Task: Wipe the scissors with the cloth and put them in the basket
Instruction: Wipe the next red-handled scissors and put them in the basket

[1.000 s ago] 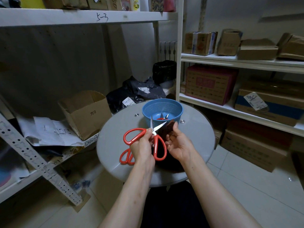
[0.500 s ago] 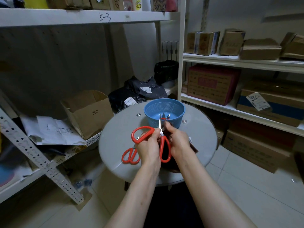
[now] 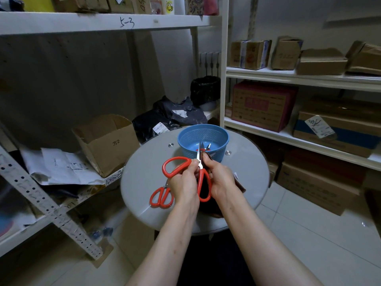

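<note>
The job stood partway through. One small pair of scissors [image 3: 204, 149] already lay inside the blue basket [image 3: 185, 141] at the far side of the round table [image 3: 144, 174], so that pair looked finished. The large red-handled scissors [image 3: 204, 188] were in mid-wipe, held above the table just in front of the basket. The left hand [image 3: 183, 180] had its fingers curled round them near the pivot, blades pointing up and away. The right hand [image 3: 221, 176] pinched the dark cloth [image 3: 240, 183] against the blades, with the rest of the cloth hanging beneath it. A smaller red pair [image 3: 161, 197] lay on the table beside the left wrist, touched by neither hand. Whether it had been wiped could not be told. What seemed left: finish the blades, put the large pair in the basket, then deal with the smaller one.
</note>
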